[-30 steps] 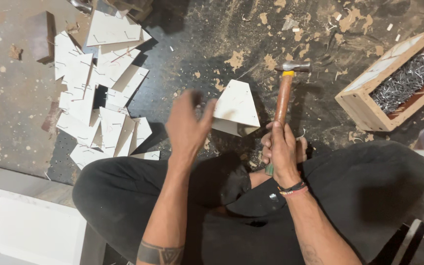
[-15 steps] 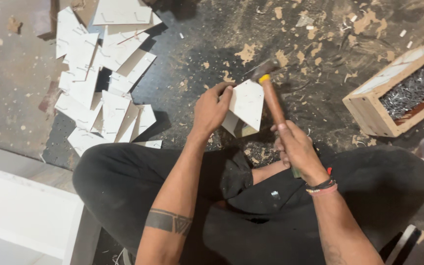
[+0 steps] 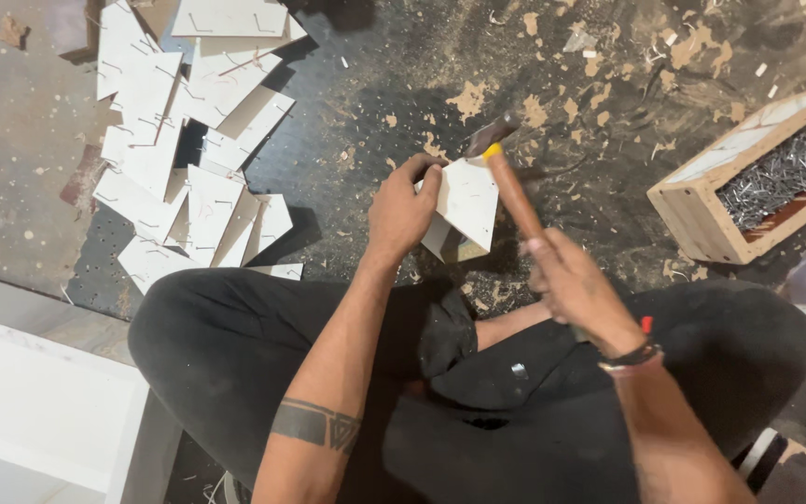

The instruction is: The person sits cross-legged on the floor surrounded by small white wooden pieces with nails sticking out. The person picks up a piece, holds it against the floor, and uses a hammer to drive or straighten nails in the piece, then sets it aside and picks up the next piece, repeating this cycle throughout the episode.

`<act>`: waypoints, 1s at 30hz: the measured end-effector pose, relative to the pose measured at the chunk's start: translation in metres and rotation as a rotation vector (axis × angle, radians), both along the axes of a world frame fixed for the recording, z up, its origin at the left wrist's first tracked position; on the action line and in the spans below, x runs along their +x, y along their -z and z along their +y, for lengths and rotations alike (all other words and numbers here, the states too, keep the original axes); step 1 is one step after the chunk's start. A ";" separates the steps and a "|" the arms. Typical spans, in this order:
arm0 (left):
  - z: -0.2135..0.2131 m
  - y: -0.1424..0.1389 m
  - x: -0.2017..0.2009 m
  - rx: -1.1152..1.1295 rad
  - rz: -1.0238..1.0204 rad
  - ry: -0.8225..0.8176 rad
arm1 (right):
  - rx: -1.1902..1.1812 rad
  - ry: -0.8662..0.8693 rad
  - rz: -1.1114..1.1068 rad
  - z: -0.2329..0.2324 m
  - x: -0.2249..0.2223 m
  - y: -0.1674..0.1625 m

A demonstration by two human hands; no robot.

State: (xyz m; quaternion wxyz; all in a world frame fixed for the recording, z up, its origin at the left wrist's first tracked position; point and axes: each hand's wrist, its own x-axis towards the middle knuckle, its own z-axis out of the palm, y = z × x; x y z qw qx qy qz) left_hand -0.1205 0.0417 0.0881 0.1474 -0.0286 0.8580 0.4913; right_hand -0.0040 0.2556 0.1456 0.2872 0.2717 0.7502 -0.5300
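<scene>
White angled panel piece [image 3: 471, 199]

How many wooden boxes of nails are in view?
1. The wooden box of nails sits on the floor at the right edge, beyond the right hand. Others may lie out of frame.

To my left, a heap of white cut panels [image 3: 188, 159] lies on the dark floor [image 3: 366, 103]. To my right sits a wooden box [image 3: 701, 215] holding nails [image 3: 774, 177].

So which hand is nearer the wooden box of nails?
Right. The right hand grips the hammer, left of the wooden box of nails; the left hand is farther left.
</scene>
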 end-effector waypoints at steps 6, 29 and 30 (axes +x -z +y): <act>0.001 0.008 0.002 0.048 -0.017 0.001 | -0.154 0.358 0.715 -0.002 0.020 -0.005; -0.002 -0.004 0.014 -0.048 0.018 -0.045 | 0.181 -0.044 0.298 0.016 0.012 0.008; -0.002 -0.004 0.014 -0.052 0.017 -0.043 | 0.100 0.059 0.300 0.014 0.015 0.004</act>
